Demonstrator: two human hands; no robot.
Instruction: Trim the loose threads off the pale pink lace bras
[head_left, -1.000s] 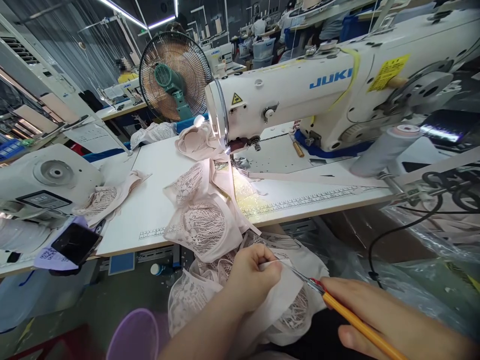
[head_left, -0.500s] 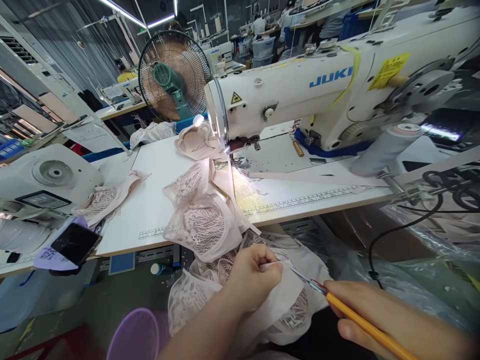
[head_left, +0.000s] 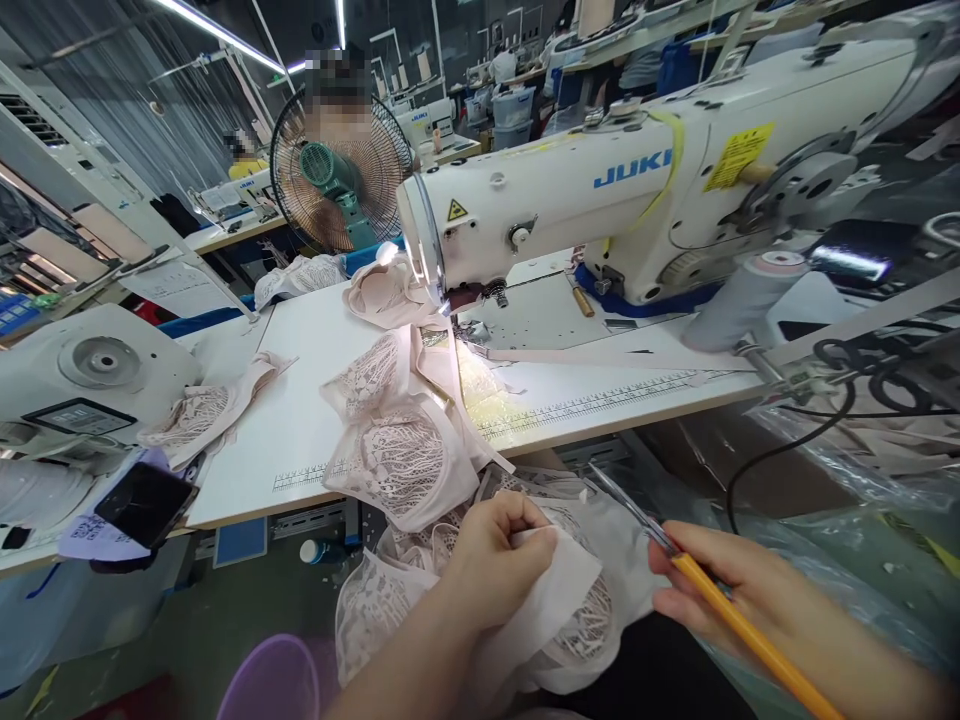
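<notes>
My left hand (head_left: 499, 560) pinches the edge of a pale pink lace bra (head_left: 581, 610) over my lap. My right hand (head_left: 735, 590) is closed around a slim metal cutting tool (head_left: 626, 500) with an orange handle (head_left: 754, 635); its tip points up and left, apart from the fabric. Another lace bra (head_left: 405, 455) lies under the needle area of the white sewing machine (head_left: 555, 200) and hangs over the table's front edge. More lace pieces (head_left: 379, 600) are bunched below it, left of my left hand.
The white table (head_left: 300, 350) carries a lace piece (head_left: 202, 410) at left and a thread cone (head_left: 739, 300) at right. A phone (head_left: 144, 495) rests at the left edge. A purple bin (head_left: 270, 680) stands on the floor. A fan (head_left: 341, 170) and a person are behind.
My right hand has drawn the cutting tool back from the fabric, and its tip now points more upward. My left hand keeps its hold. The view has shifted slightly.
</notes>
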